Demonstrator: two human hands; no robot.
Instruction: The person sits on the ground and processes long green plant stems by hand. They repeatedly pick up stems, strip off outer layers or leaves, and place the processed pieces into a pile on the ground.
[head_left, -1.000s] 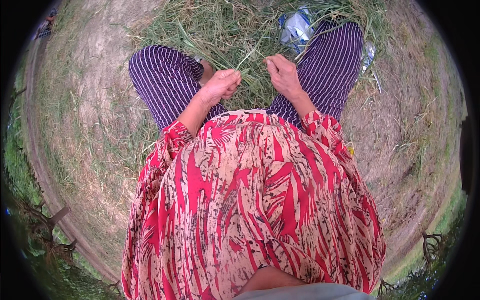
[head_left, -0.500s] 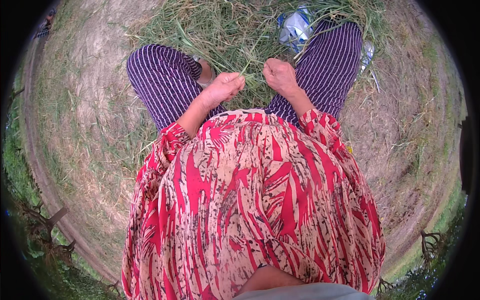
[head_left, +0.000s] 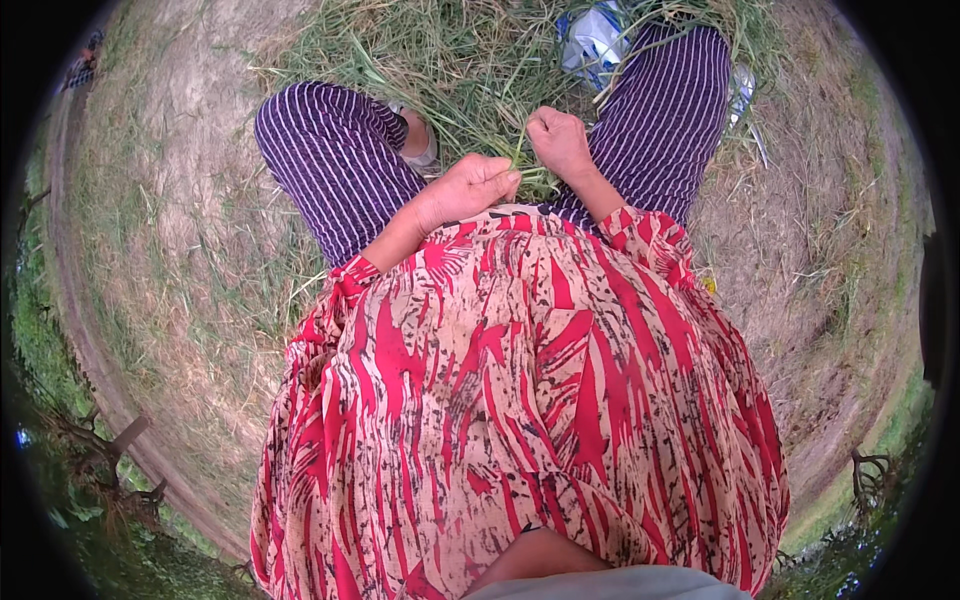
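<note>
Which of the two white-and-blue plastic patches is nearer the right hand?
The inner plastic patch, lying on the grass between the legs. The outer plastic patch shows smaller, across the right trouser leg from the right hand.

the left hand [head_left: 472, 188] has slid across toward the right hand [head_left: 560, 142], i see, and dropped nearer the shirt [head_left: 480, 234]; the gap between the two has shrunk. it lies flatter too, and the green stems [head_left: 517, 153] at it now stand close by the right hand instead of further left.
</note>
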